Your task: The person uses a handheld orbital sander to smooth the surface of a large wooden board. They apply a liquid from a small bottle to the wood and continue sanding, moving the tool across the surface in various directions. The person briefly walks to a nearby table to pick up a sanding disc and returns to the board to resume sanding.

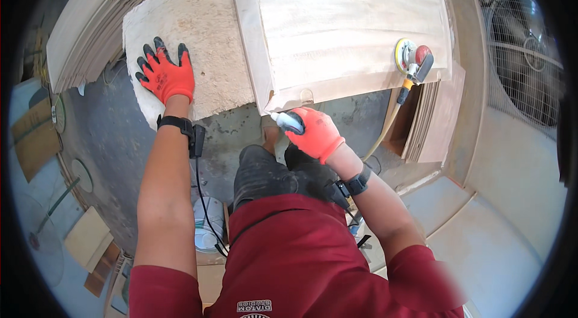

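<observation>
My left hand (167,74), in a red glove with black fingertips, lies flat with its fingers spread on a rough, fuzzy beige board (211,47). My right hand (316,134), gloved the same way, is wrapped round a small white squeeze bottle (283,119). The bottle's nozzle points at the near left corner of a stack of pale wood sheets (343,23), touching it or very close; I cannot tell which. An air sander (415,59) with a red top and yellow-edged pad rests at the right side of that stack.
A yellowish hose (388,128) drops from the sander beside upright wood panels (433,119). More stacked sheets (90,23) stand at the far left. A large caged fan (524,47) is at the right. A white bucket (208,224) sits by my legs.
</observation>
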The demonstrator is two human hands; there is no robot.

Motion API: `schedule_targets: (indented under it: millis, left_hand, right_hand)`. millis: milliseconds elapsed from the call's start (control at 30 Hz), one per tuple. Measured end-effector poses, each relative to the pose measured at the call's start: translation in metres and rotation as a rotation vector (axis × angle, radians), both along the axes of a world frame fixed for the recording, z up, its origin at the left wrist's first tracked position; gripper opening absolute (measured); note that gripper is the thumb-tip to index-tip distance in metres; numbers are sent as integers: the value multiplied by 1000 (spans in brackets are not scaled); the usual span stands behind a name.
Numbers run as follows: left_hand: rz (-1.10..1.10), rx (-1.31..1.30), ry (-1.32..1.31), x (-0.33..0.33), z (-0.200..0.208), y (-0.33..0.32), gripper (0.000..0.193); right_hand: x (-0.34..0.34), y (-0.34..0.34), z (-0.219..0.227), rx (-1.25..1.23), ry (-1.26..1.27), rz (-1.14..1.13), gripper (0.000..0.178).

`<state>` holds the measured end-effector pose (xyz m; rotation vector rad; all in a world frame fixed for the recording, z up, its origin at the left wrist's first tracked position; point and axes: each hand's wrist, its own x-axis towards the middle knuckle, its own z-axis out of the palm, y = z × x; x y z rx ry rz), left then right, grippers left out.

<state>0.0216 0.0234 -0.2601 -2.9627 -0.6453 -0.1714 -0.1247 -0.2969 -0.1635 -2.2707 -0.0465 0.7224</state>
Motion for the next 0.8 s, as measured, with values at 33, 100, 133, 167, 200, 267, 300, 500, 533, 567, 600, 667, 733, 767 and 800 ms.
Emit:
schedule_targets:
  millis: [33, 100, 133, 167, 200, 267, 300, 500, 533, 567, 600, 667, 733, 767, 800]
  left_hand:
    - [-2, 2, -7, 0, 0, 0, 76]
    - [-4, -1, -18, 0, -1, 0, 75]
    - [-2, -6, -22, 0, -1, 0, 75]
    - [-1, -11, -25, 0, -1, -1, 75]
    - [-3, -9, -26, 0, -1, -1, 75]
    - [-7, -6, -29, 0, -1, -1, 75]
    - [-13, -29, -35, 0, -1, -1, 76]
    - [-22, -64, -52, -2, 1, 0, 76]
    - [-19, -48, -52, -1, 1, -1, 75]
    - [-16, -33, -51, -1, 2, -2, 74]
    - [-19, -37, -57, 0, 2, -2, 74]
    - [-25, -45, -68, -1, 0, -2, 73]
    - [-31, -46, -74, -1, -1, 0, 73]
    - [-34, -46, -77, -1, -1, 0, 73]
    - [-34, -45, -80, -1, -2, 1, 73]
  right_hand:
    - [-1, 1, -1, 14, 3, -3, 29]
    - [-3, 2, -1, 12, 14, 6, 28]
    - [-3, 2, -1, 11, 20, 12, 28]
    - [-4, 2, 0, 12, 22, 16, 28]
    - [-4, 2, 0, 13, 25, 21, 28]
    - [-4, 1, 0, 19, 20, 1, 28]
    - [-5, 1, 0, 26, 13, -23, 28]
    - [-3, -7, -7, 2, -8, -198, 31]
    - [-3, -9, -8, -8, -10, -234, 32]
    - [-3, -10, -8, -13, -13, -241, 33]
    - [-3, -10, -9, -18, -17, -249, 35]
    - [-4, -10, -10, -27, -23, -271, 36]
    - [-6, -8, -13, -32, -32, -298, 37]
    - [-6, -8, -13, -21, -17, -317, 37]
    - [-5, -8, -10, -10, -1, -335, 37]
